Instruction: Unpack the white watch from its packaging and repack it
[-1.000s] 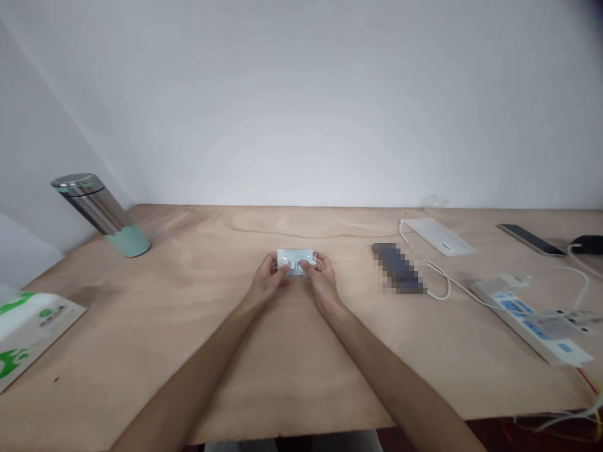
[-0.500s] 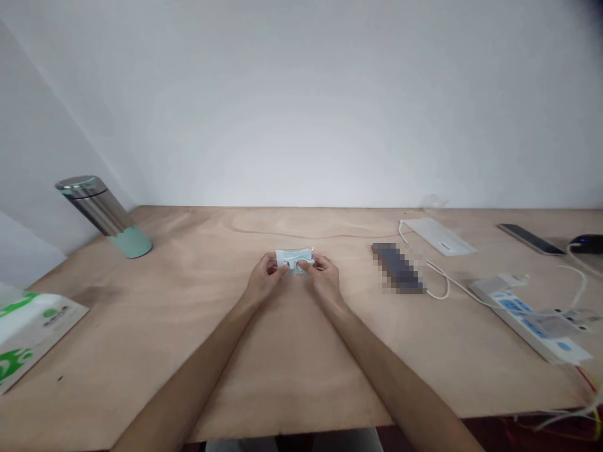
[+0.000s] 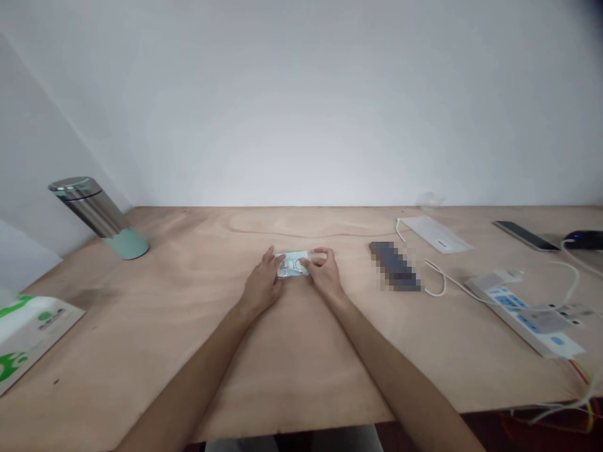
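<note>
Near the middle of the frame, on the wooden table (image 3: 292,364), a small pale packet (image 3: 293,264) lies flat between the person's two hands. The left hand (image 3: 262,285) has its fingers stretched out and apart, the tips resting on the packet's left end. The right hand (image 3: 325,274) is curled, thumb and fingers pinched together on the packet's right end. At the left of the frame stands a steel flask (image 3: 94,215) with a mint base, and a green-and-white pack (image 3: 29,329) lies at the lower left edge. Right of the hands lies a blurred dark block (image 3: 394,266), with a white cable (image 3: 436,279) just beside it and a flat white box (image 3: 436,233) behind. Farther right are a power strip (image 3: 522,312), a phone (image 3: 519,233) and a black mouse (image 3: 584,238).
</note>
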A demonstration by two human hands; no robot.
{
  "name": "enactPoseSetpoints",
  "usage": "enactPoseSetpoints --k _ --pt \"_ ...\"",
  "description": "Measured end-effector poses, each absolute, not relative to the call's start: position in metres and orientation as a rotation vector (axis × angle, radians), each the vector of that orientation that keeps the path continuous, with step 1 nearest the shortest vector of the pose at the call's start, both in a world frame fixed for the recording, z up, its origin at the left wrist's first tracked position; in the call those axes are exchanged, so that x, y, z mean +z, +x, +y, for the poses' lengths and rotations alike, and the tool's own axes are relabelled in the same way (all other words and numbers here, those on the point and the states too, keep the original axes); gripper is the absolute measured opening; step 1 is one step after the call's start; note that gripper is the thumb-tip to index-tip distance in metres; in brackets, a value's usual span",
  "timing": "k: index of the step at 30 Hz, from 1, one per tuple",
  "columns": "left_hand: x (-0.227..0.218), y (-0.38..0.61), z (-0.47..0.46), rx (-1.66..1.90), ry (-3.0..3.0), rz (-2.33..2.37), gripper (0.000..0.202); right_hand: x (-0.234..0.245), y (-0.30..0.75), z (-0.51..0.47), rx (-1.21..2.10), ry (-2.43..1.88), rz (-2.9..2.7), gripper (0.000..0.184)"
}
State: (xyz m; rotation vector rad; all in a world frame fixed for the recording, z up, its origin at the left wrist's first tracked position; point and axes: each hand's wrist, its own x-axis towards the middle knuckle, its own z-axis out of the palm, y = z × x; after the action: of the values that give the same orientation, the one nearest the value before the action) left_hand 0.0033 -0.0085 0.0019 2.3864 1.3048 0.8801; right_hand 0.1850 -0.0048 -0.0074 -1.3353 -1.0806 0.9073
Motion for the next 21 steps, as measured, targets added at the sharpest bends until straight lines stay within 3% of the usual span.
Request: enactPoseSetpoints --k 4,11,21 --pt "0.0 0.003 -0.006 0.849 2.465 1.332 0.049 -0.009 0.189 -0.002 0.945 -1.359 -1.226 0.03" --pt "0.0 0.002 -0.001 0.843 2.451 1.314 0.038 -0.009 0.195 -0.001 0.795 -1.379 -1.312 0.026" --pt "-0.002 -0.004 0.003 0.914 2.275 1.421 0.027 -0.006 0.209 -0.003 1.222 -1.233 -1.341 0.03"
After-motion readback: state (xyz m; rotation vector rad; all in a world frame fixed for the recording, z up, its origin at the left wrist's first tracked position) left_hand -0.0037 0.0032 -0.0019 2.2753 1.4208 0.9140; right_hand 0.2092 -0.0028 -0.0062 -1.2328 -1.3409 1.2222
